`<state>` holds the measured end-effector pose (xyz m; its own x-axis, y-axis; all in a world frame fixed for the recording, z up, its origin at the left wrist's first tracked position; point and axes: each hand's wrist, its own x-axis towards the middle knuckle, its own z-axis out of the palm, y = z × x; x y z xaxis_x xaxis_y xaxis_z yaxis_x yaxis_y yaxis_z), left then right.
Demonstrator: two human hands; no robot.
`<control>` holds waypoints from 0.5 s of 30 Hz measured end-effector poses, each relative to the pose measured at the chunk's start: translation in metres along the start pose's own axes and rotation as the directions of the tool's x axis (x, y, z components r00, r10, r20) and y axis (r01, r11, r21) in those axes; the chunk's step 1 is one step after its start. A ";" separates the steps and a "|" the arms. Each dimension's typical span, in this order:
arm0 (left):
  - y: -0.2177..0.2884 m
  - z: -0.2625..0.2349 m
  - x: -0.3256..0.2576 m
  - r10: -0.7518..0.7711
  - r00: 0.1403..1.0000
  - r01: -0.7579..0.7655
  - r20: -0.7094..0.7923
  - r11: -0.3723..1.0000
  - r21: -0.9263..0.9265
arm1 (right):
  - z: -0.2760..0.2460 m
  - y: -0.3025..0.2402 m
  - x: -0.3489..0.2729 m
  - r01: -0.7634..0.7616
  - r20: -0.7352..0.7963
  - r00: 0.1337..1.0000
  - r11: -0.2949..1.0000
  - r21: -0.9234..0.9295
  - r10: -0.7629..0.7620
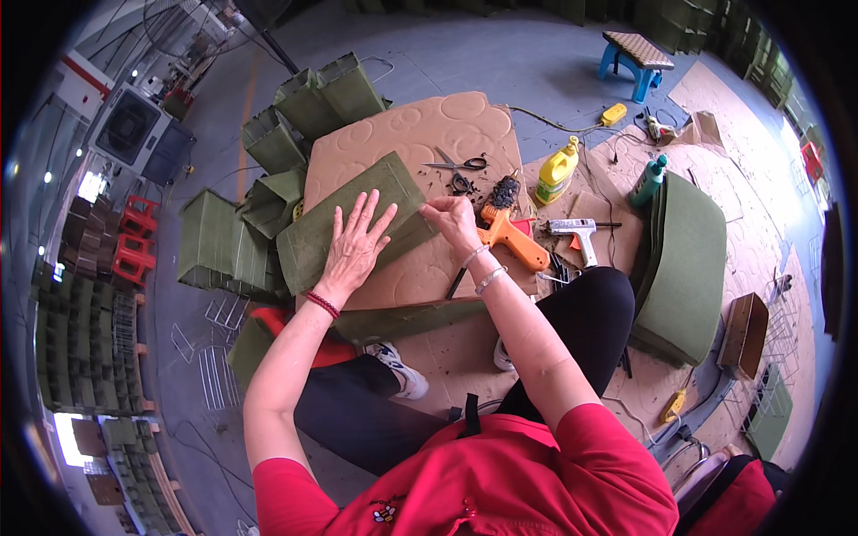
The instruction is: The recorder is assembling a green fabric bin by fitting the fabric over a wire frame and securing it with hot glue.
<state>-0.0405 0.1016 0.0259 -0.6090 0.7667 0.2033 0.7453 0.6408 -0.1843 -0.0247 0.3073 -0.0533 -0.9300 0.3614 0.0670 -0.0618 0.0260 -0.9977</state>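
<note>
A green felt-like box (393, 183) lies tilted on its side on the cardboard-covered work surface (402, 125). My left hand (353, 246) rests flat on its upper face, fingers spread. At the box's right corner, my right hand (454, 221) is closed, thumb and fingertips pinching the edge; whether anything small is between them is hidden. Just right of that hand lies an orange glue gun (517, 243) with a dark, crusted front end. A white glue gun (581, 237) sits farther right. Beyond the box are black-handled scissors (460, 163).
Several green boxes (326, 94) stand at the left of the surface. A yellow bottle (559, 170), a teal bottle (648, 180) and stacked green panels (684, 268) are on the right. Cords cross the cardboard. A blue-legged stool (636, 62) stands far back.
</note>
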 end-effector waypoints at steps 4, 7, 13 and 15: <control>0.001 0.002 0.001 0.092 0.996 -0.090 -0.016 0.992 0.083 | -0.001 -0.003 0.000 -0.021 -0.001 1.000 0.999 -0.034 0.021; 0.003 0.003 0.002 0.130 0.991 -0.129 -0.012 0.988 0.081 | -0.001 -0.002 0.001 -0.038 0.010 0.999 0.999 -0.034 0.038; 0.000 0.006 0.000 0.237 0.965 -0.201 -0.115 0.945 0.257 | -0.003 -0.005 0.000 -0.039 0.041 0.998 0.999 -0.017 0.040; 0.000 0.002 0.002 0.349 0.917 -0.287 -0.194 0.914 0.286 | -0.004 -0.006 0.000 -0.038 0.053 0.998 0.999 -0.028 0.040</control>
<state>-0.0421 0.1034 0.0240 -0.2459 0.9188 0.3088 0.7786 0.3770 -0.5016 -0.0233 0.3107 -0.0475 -0.9497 0.3120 0.0273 -0.0161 0.0381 -0.9991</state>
